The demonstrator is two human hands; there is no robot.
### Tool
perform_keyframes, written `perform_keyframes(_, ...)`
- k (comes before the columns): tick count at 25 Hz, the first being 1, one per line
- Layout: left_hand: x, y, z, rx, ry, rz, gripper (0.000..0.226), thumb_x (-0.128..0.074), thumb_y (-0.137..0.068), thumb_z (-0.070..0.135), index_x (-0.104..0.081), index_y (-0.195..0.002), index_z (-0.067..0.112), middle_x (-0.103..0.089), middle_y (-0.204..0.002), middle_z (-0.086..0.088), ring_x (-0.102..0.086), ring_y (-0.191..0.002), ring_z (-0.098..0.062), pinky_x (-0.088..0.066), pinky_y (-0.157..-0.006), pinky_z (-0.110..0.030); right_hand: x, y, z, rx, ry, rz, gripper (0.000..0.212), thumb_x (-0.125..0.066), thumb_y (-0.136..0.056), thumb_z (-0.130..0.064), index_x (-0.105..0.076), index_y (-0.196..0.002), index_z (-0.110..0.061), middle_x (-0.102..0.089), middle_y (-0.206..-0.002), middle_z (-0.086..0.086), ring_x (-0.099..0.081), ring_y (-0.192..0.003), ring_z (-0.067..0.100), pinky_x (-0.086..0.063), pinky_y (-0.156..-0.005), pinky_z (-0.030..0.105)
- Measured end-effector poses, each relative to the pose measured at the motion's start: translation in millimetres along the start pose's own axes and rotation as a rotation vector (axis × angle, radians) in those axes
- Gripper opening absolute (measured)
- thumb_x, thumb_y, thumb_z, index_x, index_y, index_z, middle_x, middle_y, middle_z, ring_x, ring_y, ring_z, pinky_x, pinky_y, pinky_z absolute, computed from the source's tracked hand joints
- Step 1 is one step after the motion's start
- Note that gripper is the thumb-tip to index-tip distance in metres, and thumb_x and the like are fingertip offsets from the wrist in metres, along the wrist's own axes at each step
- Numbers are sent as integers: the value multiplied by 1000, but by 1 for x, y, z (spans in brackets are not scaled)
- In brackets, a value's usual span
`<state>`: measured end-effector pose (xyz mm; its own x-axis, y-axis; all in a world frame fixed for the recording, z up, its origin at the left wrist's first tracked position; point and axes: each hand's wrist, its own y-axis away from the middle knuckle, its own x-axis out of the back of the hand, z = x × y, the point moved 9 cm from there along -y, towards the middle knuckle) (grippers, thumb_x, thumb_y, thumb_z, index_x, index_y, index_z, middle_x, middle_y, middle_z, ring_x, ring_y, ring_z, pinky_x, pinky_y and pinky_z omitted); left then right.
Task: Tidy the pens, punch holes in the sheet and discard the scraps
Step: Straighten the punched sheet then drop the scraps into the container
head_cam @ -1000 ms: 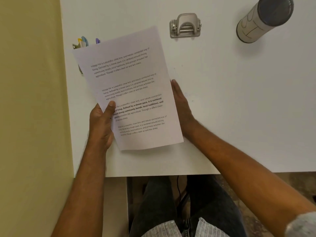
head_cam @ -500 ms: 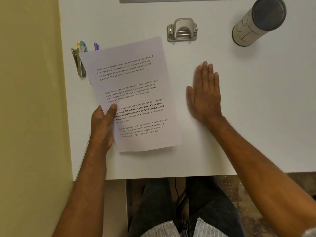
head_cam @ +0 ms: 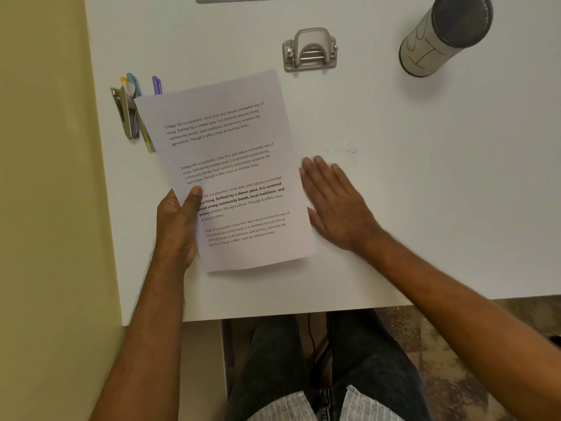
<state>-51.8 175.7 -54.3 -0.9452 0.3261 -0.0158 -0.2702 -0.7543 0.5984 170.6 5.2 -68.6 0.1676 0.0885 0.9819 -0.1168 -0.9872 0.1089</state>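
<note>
- The sheet (head_cam: 230, 165) lies tilted on the white table (head_cam: 425, 192). Its long side runs from near the person up toward the hole punch (head_cam: 310, 50).
- The hole punch sits just past the top right corner of the sheet, not touching it.
- The left hand (head_cam: 179, 220) pinches the left edge of the sheet, thumb on top.
- The right hand (head_cam: 337, 205) lies flat on the table, fingers (head_cam: 318, 171) straight and close together, touching the right edge of the sheet. It is the hand nearer the hole punch.
- Half a second ago the right hand lay farther right, apart from the sheet. Now it has slid back to the paper's edge.
- The pens (head_cam: 142, 89) peek out from under the top left corner.
</note>
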Motion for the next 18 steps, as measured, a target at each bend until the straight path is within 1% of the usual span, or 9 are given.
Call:
perform_keyframes(2, -1, 1, -1, 0, -8, -3, 26, -54, -106, 11, -65, -125, 24, -77, -116, 7, -74, -107, -14, -60, -93, -33, 4, -13, 21, -30, 42, 29, 66, -26, -112, -43, -18, -163, -2, -13, -172, 18, -9, -160, 34, -13, -130, 50)
perform_keyframes(4, -3, 3, -2, 0, -15, -5, 25, -54, -106, 11, -65, -124, 24, -78, -115, 8, -74, -106, -13, -61, -91, -31, 7, -22, 42, -73, 65, 38, 67, -29, -112, -43, -17, -163, -2, -13, -172, 19, -9, -160, 34, -12, -130, 49)
perform_keyframes(7, -1, 4, -3, 4, -23, 3, 25, -54, -106, 11, -65, -124, 25, -78, -113, 9, -75, -104, -13, -61, -88, -29, 13, -32, 70, -132, 81, 51, 67, -26, -112, -44, -15, -163, -1, -12, -172, 19, -8, -161, 34, -11, -130, 49)
perform_keyframes(10, 3, 4, -5, 7, -35, 11, 25, -55, -105, 11, -65, -124, 25, -78, -114, 7, -74, -105, -16, -61, -92, -33, 20, -37, 89, -216, 56, 53, 68, -26, -112, -44, -14, -164, -1, -12, -172, 20, -8, -160, 35, -9, -131, 50)
perform_keyframes(12, 4, 5, -6, 5, -49, 10, 26, -55, -105, 12, -65, -126, 24, -77, -116, 5, -74, -107, -17, -61, -94, -35, 23, -28, 79, -214, 14, 66, 67, -29, -112, -42, -14, -164, -2, -11, -172, 19, -6, -161, 35, -8, -131, 50)
perform_keyframes(14, 3, 5, -7, -1, -53, 2, 28, -56, -105, 11, -63, -131, 18, -76, -120, 3, -73, -109, -19, -61, -94, -34, 19, -4, 52, -154, -21, 74, 66, -33, -111, -38, -16, -163, -2, -11, -172, 19, -7, -161, 34, -11, -130, 51)
perform_keyframes(16, 4, 4, -8, -2, -83, 0, 29, -56, -105, 13, -62, -133, 16, -76, -119, 2, -74, -107, -19, -62, -91, -33, 10, 23, 25, -79, -31, 32, 66, -35, -111, -39, -17, -163, -3, -11, -172, 18, -7, -161, 34, -14, -130, 52)
perform_keyframes(18, 5, 3, -9, 1, -113, 0, 25, -56, -105, 14, -64, -129, 18, -78, -112, 6, -75, -101, -16, -62, -86, -30, 4, 33, 19, -46, -2, 12, 67, -35, -112, -42, -17, -164, -4, -11, -172, 17, -8, -161, 33, -16, -129, 52)
